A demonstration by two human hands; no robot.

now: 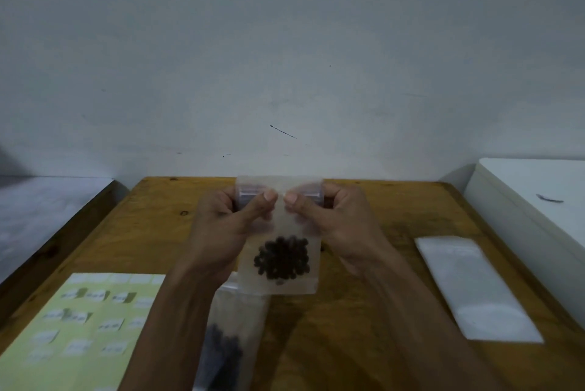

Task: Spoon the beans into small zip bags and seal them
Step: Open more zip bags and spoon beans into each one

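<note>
Beans sit low in a clear zip bag. Left hand and right hand pinch its top strip. Label sheet at the table's near-left corner: print unreadable.

A plain packing workspace: wooden table, label sheet, stack of empty bags.

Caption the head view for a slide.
Both hands pinch the top of a small zip bag of dark beans above the table.

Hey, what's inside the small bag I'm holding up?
A clump of dark beans sits low in the small zip bag. Thumbs and fingers cover the top strip, so its seal can't be seen.
</note>
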